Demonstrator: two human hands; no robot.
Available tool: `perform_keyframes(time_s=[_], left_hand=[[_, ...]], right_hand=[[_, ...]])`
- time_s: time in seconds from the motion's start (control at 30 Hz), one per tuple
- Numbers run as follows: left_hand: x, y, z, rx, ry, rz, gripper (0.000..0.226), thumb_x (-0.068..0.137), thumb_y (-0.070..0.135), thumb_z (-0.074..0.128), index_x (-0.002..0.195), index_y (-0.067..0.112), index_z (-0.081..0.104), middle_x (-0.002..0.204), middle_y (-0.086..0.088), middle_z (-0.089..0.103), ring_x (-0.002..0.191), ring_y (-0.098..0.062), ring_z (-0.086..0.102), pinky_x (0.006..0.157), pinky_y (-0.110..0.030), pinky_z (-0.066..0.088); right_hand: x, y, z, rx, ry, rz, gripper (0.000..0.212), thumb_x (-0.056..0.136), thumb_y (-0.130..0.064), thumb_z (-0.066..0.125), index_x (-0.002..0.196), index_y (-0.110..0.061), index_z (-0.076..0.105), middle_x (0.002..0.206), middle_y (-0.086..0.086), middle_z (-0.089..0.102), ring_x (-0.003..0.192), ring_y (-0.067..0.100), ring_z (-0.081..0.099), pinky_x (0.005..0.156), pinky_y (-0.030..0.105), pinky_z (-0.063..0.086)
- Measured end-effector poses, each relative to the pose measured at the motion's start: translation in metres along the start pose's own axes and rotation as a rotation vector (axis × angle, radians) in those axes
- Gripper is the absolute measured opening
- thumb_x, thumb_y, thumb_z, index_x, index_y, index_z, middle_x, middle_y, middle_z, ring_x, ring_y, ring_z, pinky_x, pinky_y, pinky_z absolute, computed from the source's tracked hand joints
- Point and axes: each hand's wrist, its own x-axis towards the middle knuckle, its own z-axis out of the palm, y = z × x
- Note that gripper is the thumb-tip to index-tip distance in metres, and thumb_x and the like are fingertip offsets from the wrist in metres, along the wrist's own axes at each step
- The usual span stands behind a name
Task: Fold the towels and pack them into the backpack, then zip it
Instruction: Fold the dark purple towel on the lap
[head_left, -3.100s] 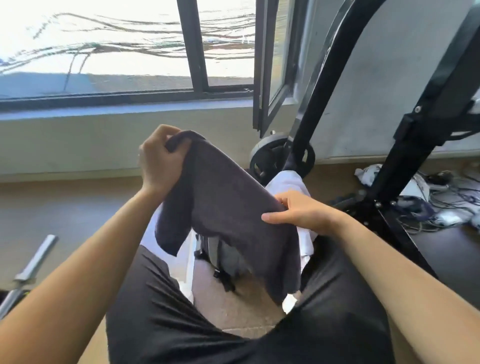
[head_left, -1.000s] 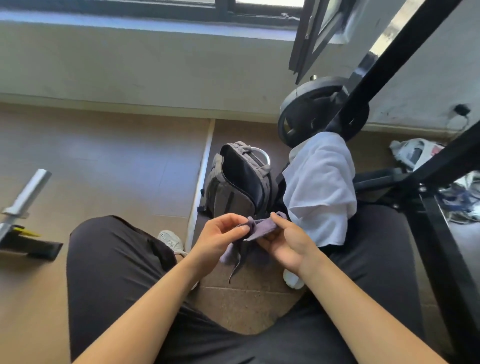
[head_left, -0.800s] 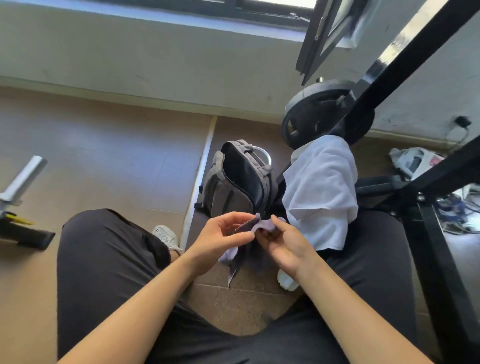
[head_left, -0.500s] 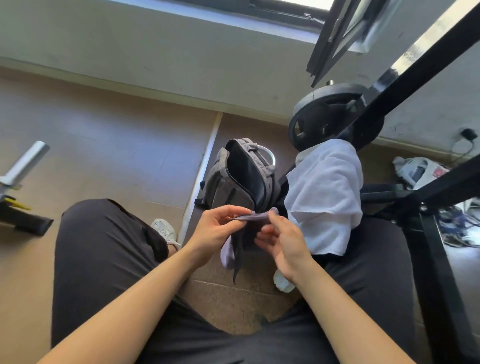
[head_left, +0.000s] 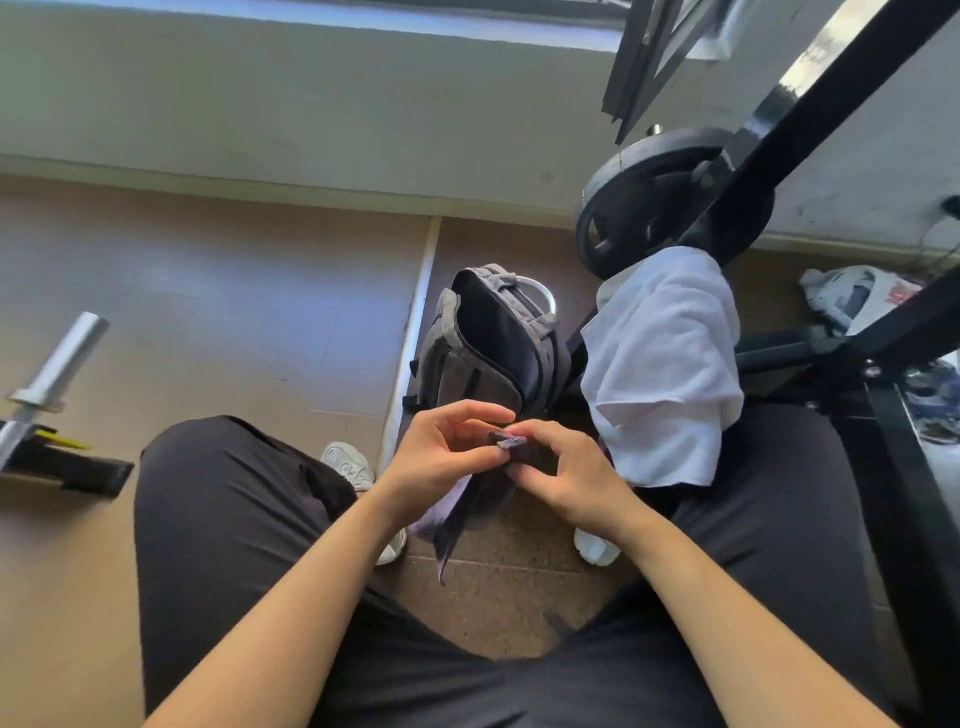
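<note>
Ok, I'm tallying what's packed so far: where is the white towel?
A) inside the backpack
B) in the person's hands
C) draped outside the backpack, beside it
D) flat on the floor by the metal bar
C: the white towel hangs draped beside the open backpack, outside it, while the left hand and right hand pinch the dark towel.

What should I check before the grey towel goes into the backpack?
1. Main zip of backpack open: ok.
2. Both left hand and right hand pinch the grey towel: ok.
3. Fold of grey towel compact: not ok, a tail hangs loose.
4. Room inside backpack: cannot tell, interior dark.
5. Fold of white towel: not ok, draped unfolded beside the backpack.
</note>
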Motion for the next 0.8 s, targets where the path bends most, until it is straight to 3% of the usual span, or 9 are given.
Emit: perform_keyframes(time_s=[0.1, 0.2, 0.27, 0.43, 0.6, 0.7, 0.8], left_hand=[[0.001, -0.001, -0.004, -0.020, -0.016, 0.000, 0.030, 0.091, -0.004, 0.069, 0.118, 0.008, 0.071, 0.105, -0.017, 0.077, 0.101, -0.031, 0.074, 0.091, -0.039, 0.059], [0.003, -0.002, -0.004, -0.007, -0.006, 0.003, 0.030, 0.091, -0.009, 0.067, 0.118, 0.004, 0.069, 0.107, -0.017, 0.076, 0.103, -0.029, 0.073, 0.090, -0.034, 0.058], [0.005, -0.003, -0.004, 0.038, 0.001, 0.008, 0.029, 0.090, -0.008, 0.068, 0.116, 0.006, 0.068, 0.107, -0.017, 0.075, 0.102, -0.028, 0.073, 0.090, -0.036, 0.059], [0.011, -0.014, -0.001, 0.137, -0.028, -0.002, 0.022, 0.088, 0.004, 0.073, 0.097, 0.022, 0.063, 0.098, -0.013, 0.072, 0.096, -0.030, 0.073, 0.089, -0.042, 0.060], [0.016, -0.026, 0.003, 0.261, -0.022, 0.062, 0.023, 0.093, 0.001, 0.068, 0.087, 0.021, 0.061, 0.087, 0.004, 0.069, 0.089, -0.017, 0.071, 0.082, -0.030, 0.056], [0.017, -0.029, 0.003, 0.356, -0.037, 0.095, 0.019, 0.092, 0.004, 0.071, 0.098, 0.020, 0.062, 0.095, 0.012, 0.070, 0.099, -0.016, 0.071, 0.091, -0.028, 0.057], [0.017, -0.030, 0.004, 0.414, -0.023, 0.074, 0.030, 0.089, 0.007, 0.075, 0.111, 0.017, 0.056, 0.102, 0.013, 0.069, 0.105, -0.008, 0.068, 0.094, -0.020, 0.053]], right_hand=[[0.001, 0.000, -0.002, -0.020, 0.043, -0.031, 0.010, 0.088, -0.029, 0.073, 0.096, -0.024, 0.070, 0.093, -0.008, 0.066, 0.092, 0.011, 0.060, 0.083, 0.039, 0.051], [0.001, 0.000, -0.005, 0.103, 0.049, -0.009, 0.013, 0.085, -0.036, 0.074, 0.089, -0.024, 0.070, 0.087, -0.005, 0.067, 0.089, 0.014, 0.064, 0.082, 0.042, 0.052], [0.000, -0.003, -0.007, 0.204, 0.049, -0.012, 0.012, 0.087, -0.030, 0.076, 0.086, -0.021, 0.069, 0.080, 0.000, 0.068, 0.079, 0.010, 0.064, 0.076, 0.037, 0.051], [-0.001, -0.008, -0.012, 0.330, 0.154, -0.043, 0.006, 0.088, -0.014, 0.077, 0.088, -0.015, 0.071, 0.076, -0.005, 0.069, 0.072, 0.007, 0.061, 0.069, 0.020, 0.048], [-0.005, -0.009, -0.021, 0.395, 0.166, -0.066, 0.003, 0.089, -0.011, 0.076, 0.090, -0.010, 0.073, 0.078, 0.002, 0.071, 0.073, 0.011, 0.062, 0.070, 0.024, 0.049], [-0.007, -0.008, -0.028, 0.427, 0.173, -0.085, 0.002, 0.090, -0.010, 0.074, 0.091, -0.008, 0.073, 0.079, 0.011, 0.069, 0.076, 0.012, 0.062, 0.071, 0.028, 0.049], [-0.012, -0.009, -0.035, 0.426, 0.146, -0.118, 0.008, 0.092, -0.005, 0.071, 0.097, -0.006, 0.076, 0.080, -0.005, 0.072, 0.080, 0.005, 0.065, 0.075, 0.019, 0.048]])
